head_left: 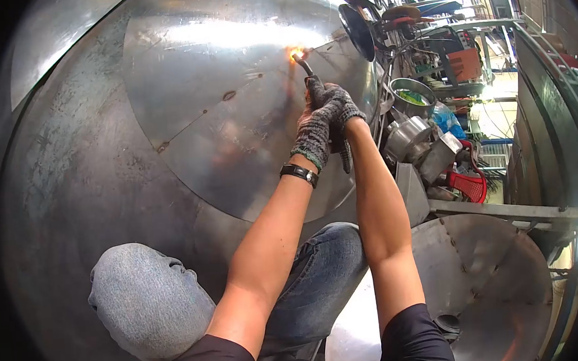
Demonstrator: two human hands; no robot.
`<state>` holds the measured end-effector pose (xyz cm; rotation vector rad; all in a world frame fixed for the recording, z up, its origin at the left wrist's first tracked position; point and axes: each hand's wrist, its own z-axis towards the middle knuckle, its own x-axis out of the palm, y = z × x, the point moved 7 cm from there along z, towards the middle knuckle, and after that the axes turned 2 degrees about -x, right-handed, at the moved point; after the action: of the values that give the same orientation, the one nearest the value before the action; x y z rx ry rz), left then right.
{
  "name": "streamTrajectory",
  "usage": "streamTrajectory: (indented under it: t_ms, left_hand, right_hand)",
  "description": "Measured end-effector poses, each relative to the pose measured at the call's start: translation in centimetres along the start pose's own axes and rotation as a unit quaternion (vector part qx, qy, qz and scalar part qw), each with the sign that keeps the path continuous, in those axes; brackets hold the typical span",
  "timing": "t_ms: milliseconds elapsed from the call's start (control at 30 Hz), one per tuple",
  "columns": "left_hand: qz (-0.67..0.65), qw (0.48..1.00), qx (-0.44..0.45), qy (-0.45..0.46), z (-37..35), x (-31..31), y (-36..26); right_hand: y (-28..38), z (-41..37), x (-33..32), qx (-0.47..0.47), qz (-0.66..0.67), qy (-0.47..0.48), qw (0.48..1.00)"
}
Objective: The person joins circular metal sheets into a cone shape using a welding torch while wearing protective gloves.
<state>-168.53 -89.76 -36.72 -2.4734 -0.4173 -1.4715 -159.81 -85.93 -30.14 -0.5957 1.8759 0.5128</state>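
Both my hands wear grey knitted gloves and come together around a welding torch (304, 65). My left hand (313, 126), with a black-strapped watch at the wrist, is closed on the torch. Against it lies my right hand (344, 101), also closed on the torch's handle; the fingers partly hide one another. The torch's curved neck points away from me, and an orange glow (295, 52) burns at its tip. Beneath is a round sheet-metal disc (234, 164) with a seam across it, marked by several small dark tack spots.
A wider curved metal sheet (67, 176) surrounds the disc. To the right are a metal pot (412, 97), a red plastic basket (469, 186), a blue plastic bag (447, 121) and tangled tools. A second round metal piece (491, 287) lies at lower right. My jeans-clad knees are close below.
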Motion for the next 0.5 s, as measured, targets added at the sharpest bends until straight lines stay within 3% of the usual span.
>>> streamTrajectory:
  t_ms: [333, 400, 467, 500]
  left_hand:
    - [-0.09, 0.994, 0.016, 0.056, 0.3, 0.3, 0.9]
    - [-0.08, 0.995, -0.008, 0.058, 1.0, 0.0, 1.9]
    - [-0.089, 0.994, -0.029, 0.06, 2.5, -0.2, 2.5]
    - [-0.117, 0.988, -0.075, 0.071, 3.4, -0.6, 3.2]
  right_hand:
    - [1.1, -1.0, -0.4, -0.002, -0.068, 0.034, 0.997]
    - [0.8, -2.3, -0.6, 0.016, -0.027, 0.018, 0.999]
    - [2.2, -3.3, -1.2, -0.031, -0.014, 0.001, 0.999]
    - [0.9, -1.6, -0.3, -0.015, -0.017, 0.022, 1.0]
